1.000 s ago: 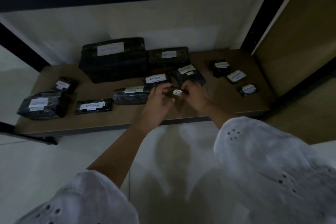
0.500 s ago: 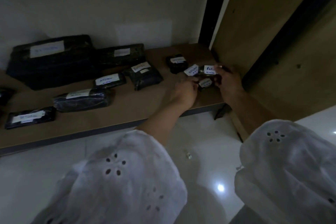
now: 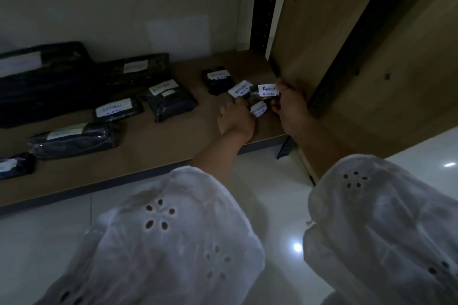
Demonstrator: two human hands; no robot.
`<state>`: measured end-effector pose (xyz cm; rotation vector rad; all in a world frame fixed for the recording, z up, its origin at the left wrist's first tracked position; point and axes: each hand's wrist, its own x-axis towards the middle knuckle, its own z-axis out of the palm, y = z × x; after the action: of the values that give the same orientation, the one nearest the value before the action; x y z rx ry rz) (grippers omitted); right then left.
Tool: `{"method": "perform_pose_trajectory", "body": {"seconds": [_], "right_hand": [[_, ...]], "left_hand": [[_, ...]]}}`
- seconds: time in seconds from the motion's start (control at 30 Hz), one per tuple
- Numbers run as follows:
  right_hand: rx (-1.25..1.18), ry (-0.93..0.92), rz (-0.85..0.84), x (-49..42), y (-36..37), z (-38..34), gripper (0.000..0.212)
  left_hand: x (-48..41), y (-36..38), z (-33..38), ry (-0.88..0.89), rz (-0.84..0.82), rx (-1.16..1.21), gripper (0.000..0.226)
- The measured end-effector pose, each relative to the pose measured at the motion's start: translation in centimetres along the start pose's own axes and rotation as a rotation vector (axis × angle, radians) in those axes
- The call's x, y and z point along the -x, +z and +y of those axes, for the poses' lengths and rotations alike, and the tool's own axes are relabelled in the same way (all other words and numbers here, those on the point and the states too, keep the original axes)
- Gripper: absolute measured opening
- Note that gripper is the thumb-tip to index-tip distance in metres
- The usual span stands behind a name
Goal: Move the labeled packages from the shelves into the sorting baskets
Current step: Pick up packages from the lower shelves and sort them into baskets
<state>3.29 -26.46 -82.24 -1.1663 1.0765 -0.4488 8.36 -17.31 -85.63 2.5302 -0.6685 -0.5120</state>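
Colour survey: dark goods, pale surroundings.
Packages point(image 3: 171, 106) are wrapped in black; each carries a white label point(image 3: 112, 108) with blue handwriting, brightest on the small packages point(image 3: 254, 93). Shelf board point(image 3: 153, 156) is brown wood-tone with a dark front edge. Sleeves point(image 3: 173, 242) are white with floral eyelet perforations. Floor point(image 3: 37, 242) is glossy white; upright point(image 3: 265, 7) is black.

Both sleeves point(image 3: 173, 238) are loose white cotton with eyelet flower cut-outs, ending above bare forearms and bare hands point(image 3: 236, 119).

Wooden shelf point(image 3: 153, 156) carries black packages point(image 3: 74, 140) (white labels).
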Motion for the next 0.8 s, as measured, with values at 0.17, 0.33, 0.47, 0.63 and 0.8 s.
{"method": "perform_pose_trajectory", "body": {"seconds": [0.17,0.33,0.47,0.63,0.8], "right_hand": [[-0.027,0.052,-0.016,2.7,1.1,-0.7,0.014],[-0.025,0.095,-0.065,8.5,3.0,-1.0,0.009],[-0.069,0.198,-0.132,15.9,3.7,-3.4,0.005],[-0.085,0.277,-0.174,25.6,3.2,-9.7,0.012],[-0.18,0.365,-0.16,34.2,1.1,-18.8,0.012]], "left_hand": [[2.6,-3.3,-2.2,0.043,-0.135,0.279,0.03],[8.8,-8.4,-5.0,-0.1,-0.244,0.706,0.014],[15.1,-15.3,-5.1,-0.189,-0.213,0.851,0.027],[23.0,-24.0,-3.0,-0.265,-0.224,0.831,0.029],[30.3,-33.1,2.6,-0.3,-0.245,0.855,0.025]]}}
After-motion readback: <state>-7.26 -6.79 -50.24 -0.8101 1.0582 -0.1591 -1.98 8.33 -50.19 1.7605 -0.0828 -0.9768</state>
